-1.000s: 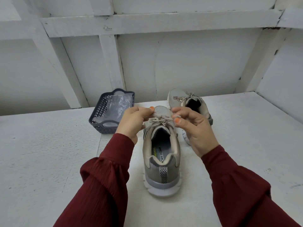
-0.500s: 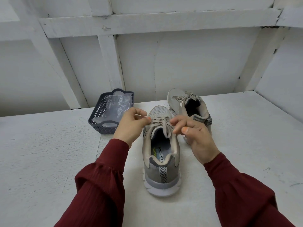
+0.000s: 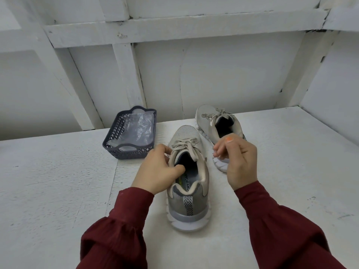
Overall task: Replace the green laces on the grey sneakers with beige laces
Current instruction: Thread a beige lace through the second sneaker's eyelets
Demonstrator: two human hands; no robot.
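Near sneaker (image 3: 187, 191) sits mid-tabletop (image 3: 48, 191), heel toward camera, beige laces (image 3: 186, 145) threaded. Left hand (image 3: 157, 169) grips its collar: thumb inside the opening, fingers curled on the outer side. Right hand (image 3: 240, 162) is raised just right of it, fingers curled; can't tell if it holds anything. Second sneaker (image 3: 217, 121) sits behind-right, basket (image 3: 126, 152) behind-left.

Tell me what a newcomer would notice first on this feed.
First, the grey mesh sneaker with beige laces at centre, heel toward the camera, its collar gripped by the left hand, thumb inside. The right hand hovers just right of it with curled fingers; whether it pinches anything is unclear. A second grey lace-up sneaker stands behind on the right, and a dark plastic lattice basket holding clear plastic sits back left.
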